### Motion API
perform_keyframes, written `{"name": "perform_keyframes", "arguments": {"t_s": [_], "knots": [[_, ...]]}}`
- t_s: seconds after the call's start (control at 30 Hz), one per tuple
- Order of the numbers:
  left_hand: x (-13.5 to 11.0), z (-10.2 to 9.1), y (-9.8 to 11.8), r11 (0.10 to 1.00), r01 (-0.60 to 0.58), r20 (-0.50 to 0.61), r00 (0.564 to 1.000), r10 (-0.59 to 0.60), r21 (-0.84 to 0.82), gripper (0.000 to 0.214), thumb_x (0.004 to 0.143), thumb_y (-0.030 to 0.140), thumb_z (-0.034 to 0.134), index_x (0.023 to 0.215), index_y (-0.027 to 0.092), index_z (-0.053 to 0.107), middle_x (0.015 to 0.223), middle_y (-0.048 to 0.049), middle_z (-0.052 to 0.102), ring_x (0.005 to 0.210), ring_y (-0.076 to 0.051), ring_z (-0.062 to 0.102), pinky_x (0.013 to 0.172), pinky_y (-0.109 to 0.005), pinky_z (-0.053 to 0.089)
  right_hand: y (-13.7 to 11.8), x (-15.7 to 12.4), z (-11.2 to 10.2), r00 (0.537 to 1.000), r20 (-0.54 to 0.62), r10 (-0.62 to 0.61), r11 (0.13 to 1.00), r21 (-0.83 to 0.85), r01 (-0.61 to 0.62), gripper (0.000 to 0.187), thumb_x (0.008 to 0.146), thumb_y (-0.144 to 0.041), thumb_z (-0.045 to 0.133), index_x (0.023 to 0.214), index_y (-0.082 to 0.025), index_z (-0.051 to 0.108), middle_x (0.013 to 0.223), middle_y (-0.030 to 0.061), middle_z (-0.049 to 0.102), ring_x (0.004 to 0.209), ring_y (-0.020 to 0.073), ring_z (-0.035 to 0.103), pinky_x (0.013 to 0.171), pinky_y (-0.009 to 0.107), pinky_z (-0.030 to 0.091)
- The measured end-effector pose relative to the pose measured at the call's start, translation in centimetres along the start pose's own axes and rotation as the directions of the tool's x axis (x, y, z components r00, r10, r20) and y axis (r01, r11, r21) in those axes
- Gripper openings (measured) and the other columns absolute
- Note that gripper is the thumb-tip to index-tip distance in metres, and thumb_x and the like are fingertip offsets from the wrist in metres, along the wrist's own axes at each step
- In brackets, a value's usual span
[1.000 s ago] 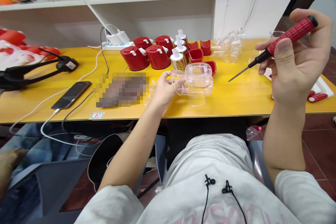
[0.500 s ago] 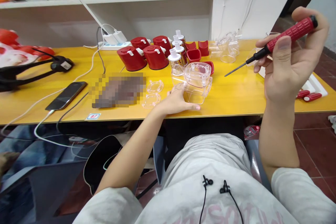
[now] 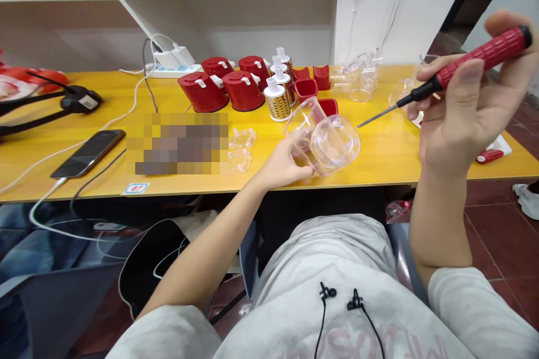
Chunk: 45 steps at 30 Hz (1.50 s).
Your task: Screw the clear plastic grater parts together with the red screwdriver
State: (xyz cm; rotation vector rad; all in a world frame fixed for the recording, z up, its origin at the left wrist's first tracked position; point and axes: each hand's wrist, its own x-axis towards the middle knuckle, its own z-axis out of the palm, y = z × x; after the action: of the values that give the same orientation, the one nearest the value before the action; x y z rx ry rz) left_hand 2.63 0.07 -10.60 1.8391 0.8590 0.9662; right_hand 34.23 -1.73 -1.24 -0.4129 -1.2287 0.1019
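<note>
**A:** Noting the left grip [image 3: 282, 160] first. It is curling partly closed and cradling a clear plastic housing [image 3: 332, 143] from below, with the housing tilting up off the table [image 3: 379, 162]. Whether it is one piece or two nested pieces, I can't tell.

**B:** And the right grip [image 3: 457, 123]?

**A:** It is pinching a red-handled precision screwdriver [image 3: 484, 53] between thumb and fingers and holding it up in the air, well to the right of the left grip. The steel shaft [image 3: 377, 116] is pointing left toward the housing, but it isn't touching it.

**B:** What's lying around the left grip?

**A:** Two clear rings [image 3: 243, 138] are resting on the table just to its left. Beyond it, red canisters [image 3: 202, 92] and a metal grater drum [image 3: 277, 105] are standing in a row.

**B:** Is the hold looking sound?

**A:** I'd say so. The palm is carrying the weight, and the tilt is turning the housing so it's easy to see. I'd keep the fingers spread under the curve, since smooth clear plastic may slip. The thin shaft is better kept aimed clear of the fingers, with light pressure near the plastic, because scratches would show on it.
</note>
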Motion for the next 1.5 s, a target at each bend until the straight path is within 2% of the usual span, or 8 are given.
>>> {"name": "perform_keyframes", "arguments": {"t_s": [0.13,0.23,0.53,0.77,0.93,1.17,1.33,1.5], "knots": [[-0.6,0.2,-0.2,0.998,-0.064,0.001,0.998,0.064,0.030,0.089,0.067,0.028,0.098,0.154,0.025,0.078,0.155,-0.0132,0.083,0.126,-0.036,0.086,0.110,-0.051,0.077,-1.5,0.8,0.0,0.966,-0.028,-0.256,0.967,0.011,0.256,0.041,0.113,-0.072,0.094,0.147,-0.050,0.092,0.150,-0.0009,0.079,0.081,0.0130,0.087,0.045,0.024,0.048],[-0.9,0.5,-0.5,0.996,-0.074,-0.071,0.995,0.076,0.040,0.084,0.070,0.025,0.090,0.153,0.026,0.078,0.157,-0.0126,0.077,0.126,-0.033,0.086,0.109,-0.050,0.077,-2.6,0.9,-0.4,0.973,0.004,-0.229,0.973,-0.039,0.229,0.033,0.108,-0.065,0.099,0.136,-0.046,0.097,0.135,0.0001,0.075,0.074,0.0119,0.083,0.047,0.030,0.060],[-2.8,1.2,-1.0,0.995,-0.036,-0.225,0.973,0.056,0.089,0.090,0.074,0.025,0.086,0.164,0.025,0.079,0.155,-0.0089,0.066,0.122,-0.025,0.083,0.091,-0.035,0.080,-1.5,-0.4,-1.2,0.985,0.136,-0.109,0.994,0.016,0.108,0.038,0.114,-0.061,0.097,0.128,-0.035,0.073,0.112,-0.0045,0.063,0.079,0.0094,0.086,0.049,0.017,0.048],[-3.0,1.9,-0.8,0.974,-0.103,-0.282,0.946,0.158,0.201,0.094,0.077,0.018,0.083,0.170,0.026,0.078,0.145,-0.0098,0.069,0.112,-0.021,0.083,0.088,-0.031,0.079,0.5,-2.5,-1.7,0.995,0.000,-0.102,0.994,0.025,0.102,0.041,0.110,-0.059,0.093,0.127,-0.035,0.064,0.084,-0.0087,0.064,0.056,0.0119,0.068,0.040,0.019,0.039],[-3.1,1.8,-0.5,0.882,-0.160,-0.198,0.942,0.270,0.443,0.089,0.084,0.015,0.081,0.173,0.023,0.075,0.149,-0.0109,0.072,0.138,-0.030,0.080,0.125,-0.048,0.075,1.4,-5.6,-3.1,0.995,-0.102,0.019,0.996,-0.088,-0.028,0.035,0.111,-0.058,0.081,0.128,-0.040,0.056,0.085,-0.0072,0.074,0.048,0.0192,0.057,0.037,0.031,0.045],[-2.7,1.6,1.0,0.799,-0.096,-0.080,0.981,0.177,0.593,0.097,0.088,0.023,0.080,0.185,0.027,0.068,0.156,-0.0135,0.070,0.135,-0.036,0.078,0.124,-0.055,0.072,2.0,-9.2,-5.7,0.972,-0.173,0.160,0.970,-0.154,-0.187,0.033,0.113,-0.056,0.082,0.127,-0.042,0.055,0.088,-0.0028,0.079,0.060,0.0265,0.068,0.043,0.039,0.057],[-0.8,-1.8,2.7,0.702,-0.092,0.088,0.995,0.041,0.707,0.112,0.091,0.029,0.082,0.199,0.038,0.053,0.140,-0.0115,0.072,0.111,-0.032,0.078,0.115,-0.055,0.074,3.1,-11.0,-6.7,0.950,-0.138,0.280,0.941,-0.155,-0.300,0.042,0.113,-0.071,0.084,0.124,-0.042,0.056,0.093,-0.0036,0.084,0.071,0.0281,0.081,0.055,0.046,0.074],[0.9,-5.2,3.4,0.639,-0.142,0.177,0.984,0.010,0.756,0.105,0.093,0.042,0.093,0.193,0.043,0.060,0.154,-0.0127,0.070,0.140,-0.044,0.073,0.134,-0.072,0.064,4.2,-11.9,-7.3,0.949,-0.139,0.284,0.951,-0.083,-0.297,0.048,0.110,-0.071,0.092,0.127,-0.040,0.059,0.097,-0.0030,0.086,0.085,0.0279,0.092,0.066,0.043,0.082]]}}
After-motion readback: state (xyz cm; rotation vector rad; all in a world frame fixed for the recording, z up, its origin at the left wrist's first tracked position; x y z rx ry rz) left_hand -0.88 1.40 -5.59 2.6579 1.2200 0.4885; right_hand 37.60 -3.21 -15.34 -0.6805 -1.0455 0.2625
